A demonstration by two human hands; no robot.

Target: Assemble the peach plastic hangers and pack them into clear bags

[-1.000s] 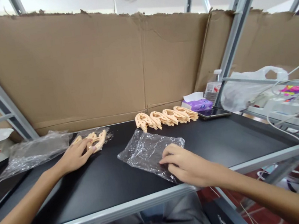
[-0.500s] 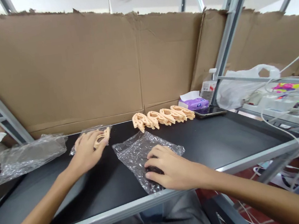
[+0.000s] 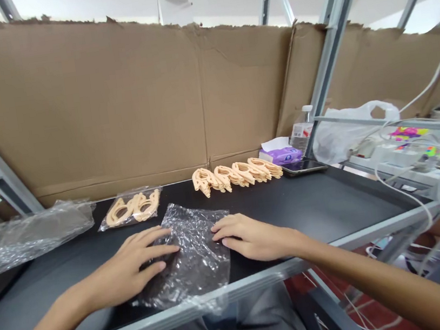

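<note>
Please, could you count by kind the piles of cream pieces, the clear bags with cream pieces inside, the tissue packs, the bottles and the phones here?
Piles of cream pieces: 4
Clear bag with cream pieces inside: 1
Tissue pack: 1
Bottle: 1
Phone: 1
Total: 8

Black table [image 3: 275,206], purple tissue pack [image 3: 284,154]

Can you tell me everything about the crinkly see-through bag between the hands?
The bag looks like thin, clear, shiny plastic, wrinkled all over. Nothing shows inside, and the black tabletop is visible through it. It lies spread on the table, with its near end over the metal edge. Fingers of the left hand rest on its left side, and fingers of the right hand are at its right side.
</note>
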